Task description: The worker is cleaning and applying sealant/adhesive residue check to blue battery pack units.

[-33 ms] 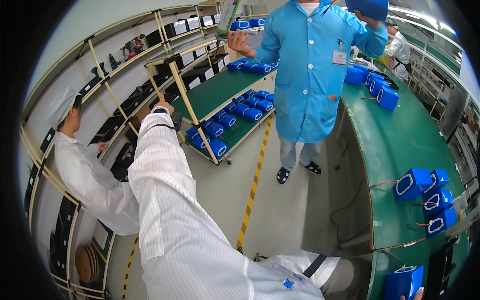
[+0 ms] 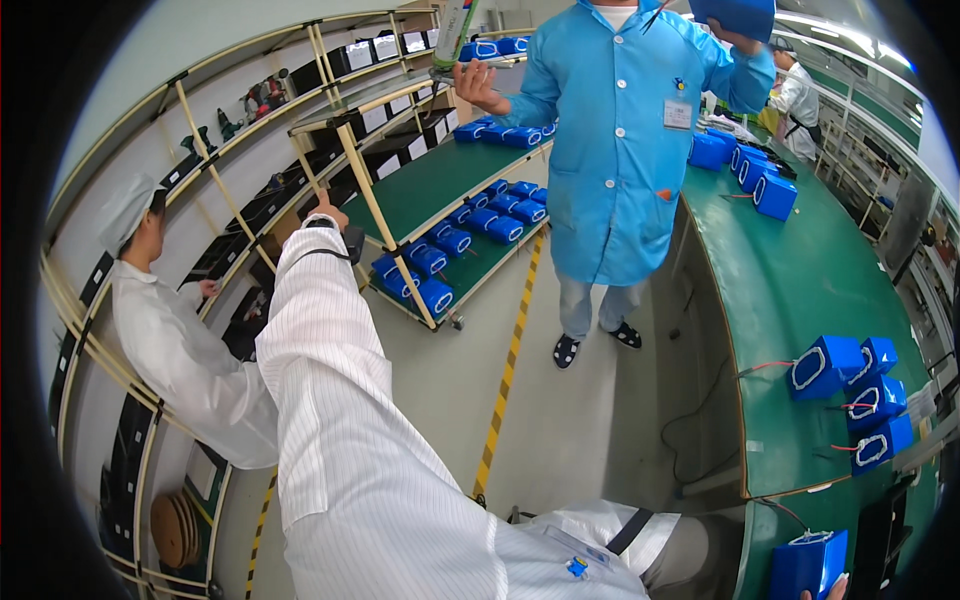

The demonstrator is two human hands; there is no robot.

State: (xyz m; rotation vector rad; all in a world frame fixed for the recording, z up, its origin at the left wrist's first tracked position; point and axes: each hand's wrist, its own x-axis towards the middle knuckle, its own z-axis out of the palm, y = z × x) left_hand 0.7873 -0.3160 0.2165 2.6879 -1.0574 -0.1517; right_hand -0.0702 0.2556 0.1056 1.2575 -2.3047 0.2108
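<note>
In the head view, the left hand (image 2: 328, 212) is held out at the end of a white striped sleeve (image 2: 340, 400), its index finger extended and the others curled, near the post of a cart (image 2: 400, 203). The cart's two green tiers carry blue packs (image 2: 492, 224). At the lower right edge, the right hand (image 2: 834, 590) touches a blue pack (image 2: 803, 568) standing on the green-topped desk (image 2: 790, 290); the hand is mostly cut off, so I cannot tell whether its fingers pinch it. More packs with red leads (image 2: 826, 368) sit further up the desk.

Yellow-and-black tape (image 2: 510, 370) crosses the pale grey floor (image 2: 430, 400), and a dark cable (image 2: 677, 462) lies beneath the desk. A co-worker in a blue coat (image 2: 612, 170) stands between cart and desk, holding a tube (image 2: 456, 35) and a blue object (image 2: 738, 18). On the left, a co-worker in white (image 2: 180, 340) stands at tall shelving (image 2: 215, 165) loaded with dark boxes. Ceiling lights (image 2: 858, 40) shine at upper right.
</note>
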